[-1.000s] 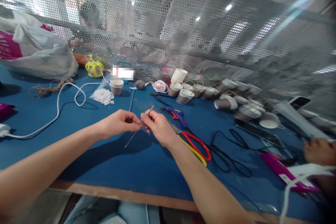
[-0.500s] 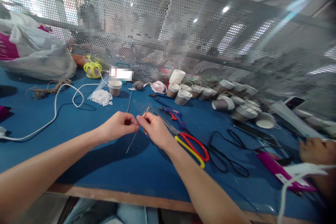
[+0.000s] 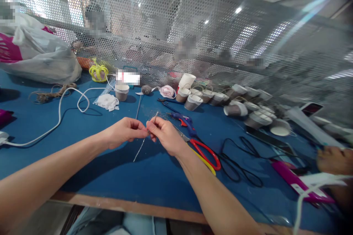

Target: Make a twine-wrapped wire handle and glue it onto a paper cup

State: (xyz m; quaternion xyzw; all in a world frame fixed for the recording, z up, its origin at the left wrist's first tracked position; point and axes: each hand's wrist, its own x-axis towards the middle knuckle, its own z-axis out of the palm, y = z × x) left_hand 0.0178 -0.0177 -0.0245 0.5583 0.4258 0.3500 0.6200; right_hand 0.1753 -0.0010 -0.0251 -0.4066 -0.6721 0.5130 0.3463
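On the blue worktop [image 3: 30,117], the left hand [image 3: 124,133] is pinched closed, apparently on a grey strip [image 3: 138,107] that is led from a small ball [image 3: 146,89]; its hold is partly hidden. Between the hands, a thin stem [image 3: 139,150] is held aslant; its thicker top seems covered, while its pale lower length appears left bare. The stem is gripped by the right hand [image 3: 167,137], thumb against fingers. Farther right, a glue gun [image 3: 189,125] and scissors [image 3: 206,154] are left unheld.
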